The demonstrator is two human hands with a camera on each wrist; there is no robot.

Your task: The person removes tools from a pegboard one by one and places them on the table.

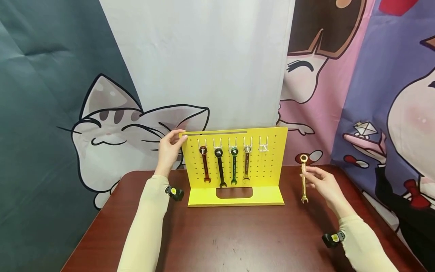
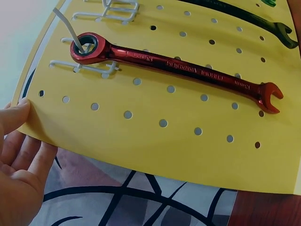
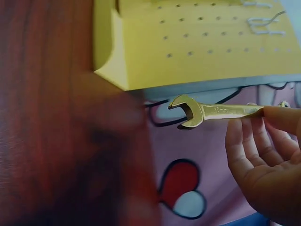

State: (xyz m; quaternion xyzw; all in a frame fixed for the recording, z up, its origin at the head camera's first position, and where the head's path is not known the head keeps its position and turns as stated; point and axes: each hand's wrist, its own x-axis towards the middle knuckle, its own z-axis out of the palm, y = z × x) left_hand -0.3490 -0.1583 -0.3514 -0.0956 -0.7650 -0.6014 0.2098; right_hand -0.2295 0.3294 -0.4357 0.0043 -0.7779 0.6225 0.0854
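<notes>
A gold combination wrench [image 1: 304,179] hangs upright from my right hand [image 1: 323,187], pinched between thumb and fingers to the right of the yellow pegboard [image 1: 268,170]. In the right wrist view the open end of the wrench [image 3: 190,112] points left. My left hand [image 1: 168,151] grips the board's upper left corner, thumb on the front face and fingers behind. On the hooks hang a red wrench [image 1: 205,166], a black wrench [image 1: 221,170], a green wrench [image 1: 234,166] and a dark brownish wrench [image 1: 247,166]. The rightmost hook [image 1: 263,144] holds nothing.
The pegboard's yellow foot [image 1: 234,202] stands on a dark red-brown table [image 1: 221,241]. Behind it hangs a cloth backdrop [image 1: 217,56] printed with cartoon figures. Dark wrist cameras are strapped to both sleeves.
</notes>
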